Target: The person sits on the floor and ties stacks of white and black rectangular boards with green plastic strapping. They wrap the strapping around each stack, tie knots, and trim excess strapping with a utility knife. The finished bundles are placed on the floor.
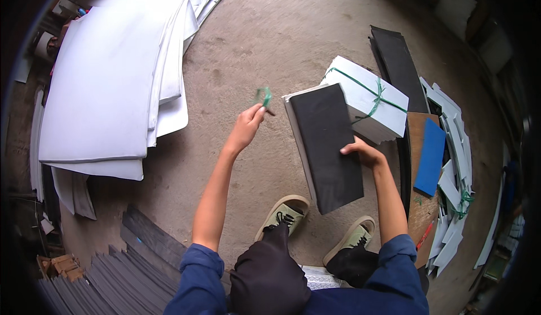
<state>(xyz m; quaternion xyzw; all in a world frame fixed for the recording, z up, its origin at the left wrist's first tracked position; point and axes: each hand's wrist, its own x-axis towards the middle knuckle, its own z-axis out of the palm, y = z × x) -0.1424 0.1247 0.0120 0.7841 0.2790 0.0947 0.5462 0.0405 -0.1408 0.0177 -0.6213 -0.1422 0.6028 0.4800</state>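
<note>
My left hand (247, 128) is raised over the floor, its fingers pinched on a looped bit of green strapping (265, 96). A small dark tip sticks out beside those fingers; I cannot make out what it is. With my right hand (367, 152) I grip the right side of a stack of boards (327, 146), black on top with pale edges along the left. The thumb lies on the black face, and the other fingers are hidden underneath. Just beyond this stack sits a white board bundle (366, 92), tied crosswise with green strapping.
Large white sheets (112, 84) are piled at the left. On the right lie a brown board (424, 168), a blue strip (430, 157), a red pen-like tool (424, 236), white offcuts (453, 202) and black boards (400, 61). Grey strips (121, 281) fill the lower left.
</note>
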